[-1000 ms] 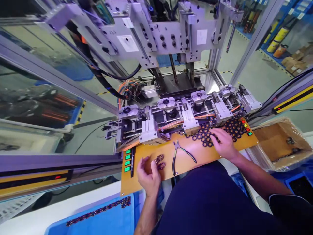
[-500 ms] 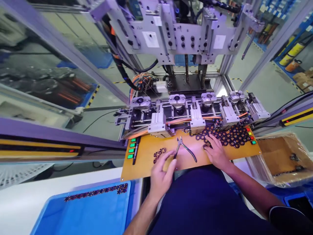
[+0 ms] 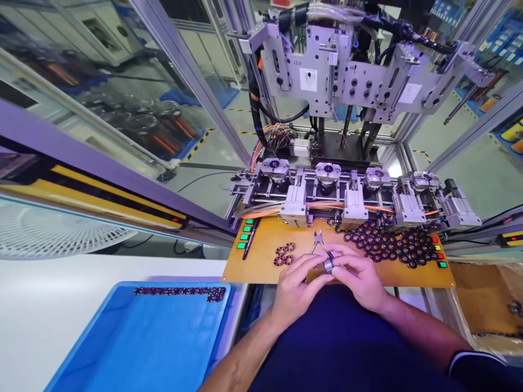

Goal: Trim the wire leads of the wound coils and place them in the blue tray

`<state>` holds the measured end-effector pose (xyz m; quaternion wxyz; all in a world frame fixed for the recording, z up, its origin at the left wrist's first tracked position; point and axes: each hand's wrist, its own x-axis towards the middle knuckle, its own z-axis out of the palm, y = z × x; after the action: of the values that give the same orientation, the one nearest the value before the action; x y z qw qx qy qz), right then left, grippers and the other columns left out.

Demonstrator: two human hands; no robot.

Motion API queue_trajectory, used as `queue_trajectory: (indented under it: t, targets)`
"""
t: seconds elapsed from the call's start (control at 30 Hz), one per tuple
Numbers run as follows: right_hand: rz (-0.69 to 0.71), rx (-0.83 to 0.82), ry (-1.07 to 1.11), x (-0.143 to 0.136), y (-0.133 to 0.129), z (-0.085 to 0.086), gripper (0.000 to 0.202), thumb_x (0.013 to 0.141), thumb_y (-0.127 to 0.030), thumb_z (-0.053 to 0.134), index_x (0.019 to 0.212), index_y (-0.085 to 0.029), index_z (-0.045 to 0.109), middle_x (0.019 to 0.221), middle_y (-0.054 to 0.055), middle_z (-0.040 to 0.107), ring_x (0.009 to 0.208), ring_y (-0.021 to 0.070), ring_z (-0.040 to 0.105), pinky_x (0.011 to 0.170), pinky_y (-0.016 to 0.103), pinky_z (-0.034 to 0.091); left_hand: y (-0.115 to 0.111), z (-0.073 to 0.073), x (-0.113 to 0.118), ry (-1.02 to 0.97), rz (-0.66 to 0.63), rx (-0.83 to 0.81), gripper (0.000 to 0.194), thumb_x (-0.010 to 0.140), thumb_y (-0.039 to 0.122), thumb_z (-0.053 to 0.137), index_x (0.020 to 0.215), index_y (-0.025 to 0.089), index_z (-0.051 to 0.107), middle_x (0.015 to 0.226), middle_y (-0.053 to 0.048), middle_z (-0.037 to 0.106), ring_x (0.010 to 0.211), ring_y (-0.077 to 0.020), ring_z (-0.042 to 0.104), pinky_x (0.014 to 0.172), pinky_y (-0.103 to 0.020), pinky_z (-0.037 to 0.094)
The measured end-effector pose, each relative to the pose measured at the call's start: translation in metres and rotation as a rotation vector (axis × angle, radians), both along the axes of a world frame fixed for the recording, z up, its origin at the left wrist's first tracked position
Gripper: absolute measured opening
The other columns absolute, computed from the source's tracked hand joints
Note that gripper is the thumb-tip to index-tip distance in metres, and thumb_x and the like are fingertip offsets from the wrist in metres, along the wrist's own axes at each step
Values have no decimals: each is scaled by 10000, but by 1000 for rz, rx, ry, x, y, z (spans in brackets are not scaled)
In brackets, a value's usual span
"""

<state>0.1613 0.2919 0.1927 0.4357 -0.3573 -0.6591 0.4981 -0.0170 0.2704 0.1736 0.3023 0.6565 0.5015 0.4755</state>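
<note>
My left hand (image 3: 300,283) and my right hand (image 3: 359,277) meet over the front of the orange-brown board (image 3: 261,267). Between their fingertips they both grip a small dark ring-shaped part (image 3: 328,265) with a silvery side. Just behind the hands lie diagonal cutters (image 3: 318,238), jaws pointing away from me and handles partly hidden. Left of my left hand sits a small group of copper-wound rings (image 3: 285,253). A large cluster of dark rings (image 3: 392,242) covers the right part of the board.
Behind the board stands a machine with clamp stations (image 3: 328,171) and an upper metal plate (image 3: 347,81). A blue tray (image 3: 134,343) at left carries rows of rings. Green buttons (image 3: 243,237) and a black pen (image 3: 250,239) lie at the board's left. A lined carton (image 3: 482,299) stands at right.
My right hand has come left from the ring cluster with a dark ring. My left hand has moved from the cutters' handle to meet it. The view has shifted left.
</note>
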Motion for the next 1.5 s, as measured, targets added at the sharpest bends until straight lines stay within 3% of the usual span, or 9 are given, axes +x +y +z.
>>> queue_trajectory:
  t: [0.13, 0.23, 0.3, 0.4, 0.5, 0.77, 1.13, 1.3, 1.5]
  targets:
    - [-10, 198, -163, 25, 46, 21, 141, 925, -302, 590, 892, -255, 719, 1088, 73, 707, 1022, 211, 677, 918, 399, 562, 0, -29, -18, 85, 170, 108, 423, 769, 361, 744, 1161, 227, 661, 1055, -88, 735, 956, -258, 694, 887, -430, 566]
    - [-97, 522, -479, 63, 111, 45, 185, 933, -246, 550, 876, -208, 722, 1041, 82, 720, 985, 200, 678, 915, 390, 550, 4, -62, -38, 111, 463, 94, 431, 811, 382, 675, 1197, 201, 617, 1131, -108, 695, 1059, -268, 647, 976, -456, 506]
    - [-159, 583, -568, 90, 156, 55, 162, 895, -192, 568, 848, -171, 721, 1041, 106, 716, 994, 223, 671, 932, 415, 532, 8, -82, -49, 109, 619, 10, 471, 832, 426, 622, 1234, 182, 583, 1191, -121, 658, 1120, -275, 607, 1028, -474, 456]
    - [-183, 610, -673, 120, 206, 58, 137, 834, -119, 595, 812, -151, 726, 1060, 117, 707, 980, 239, 670, 921, 415, 527, 14, -100, -57, 92, 688, -60, 536, 865, 440, 553, 1311, 148, 508, 1265, -157, 599, 1155, -294, 576, 1034, -515, 431]
    - [-136, 637, -769, 131, 228, 53, 155, 824, -94, 599, 820, -160, 739, 1084, 96, 707, 988, 235, 666, 934, 402, 518, 17, -108, -58, 64, 685, -91, 563, 870, 432, 536, 1350, 149, 457, 1275, -159, 583, 1133, -284, 588, 1015, -511, 447]
    - [-48, 655, -921, 129, 234, 44, 193, 871, -105, 566, 913, -136, 752, 1101, 96, 706, 1027, 239, 640, 952, 394, 493, 19, -118, -62, 43, 679, -160, 640, 850, 490, 529, 1370, 129, 434, 1297, -193, 576, 1151, -309, 586, 1010, -523, 452]
    - [27, 630, -1095, 119, 238, 51, 202, 851, -91, 548, 884, -114, 746, 1042, 109, 710, 961, 246, 644, 847, 366, 504, 19, -111, -61, 76, 684, -187, 614, 861, 485, 518, 1357, 130, 453, 1286, -190, 577, 1122, -303, 596, 1006, -528, 455]
    - [13, 655, -1129, 125, 228, 48, 345, 808, -3, 496, 1023, -125, 736, 1149, 91, 699, 1148, 264, 598, 947, 412, 480, 18, -113, -61, 72, 690, -192, 633, 862, 493, 514, 1371, 125, 437, 1304, -197, 573, 1109, -302, 598, 1007, -533, 452]
    - [-71, 664, -1151, 132, 214, 27, 495, 740, 62, 469, 1129, -135, 702, 1274, 87, 645, 1296, 282, 499, 1028, 473, 428, 19, -115, -60, 75, 701, -199, 611, 863, 486, 509, 1359, 133, 449, 1291, -181, 583, 1115, -299, 602, 1019, -521, 446]
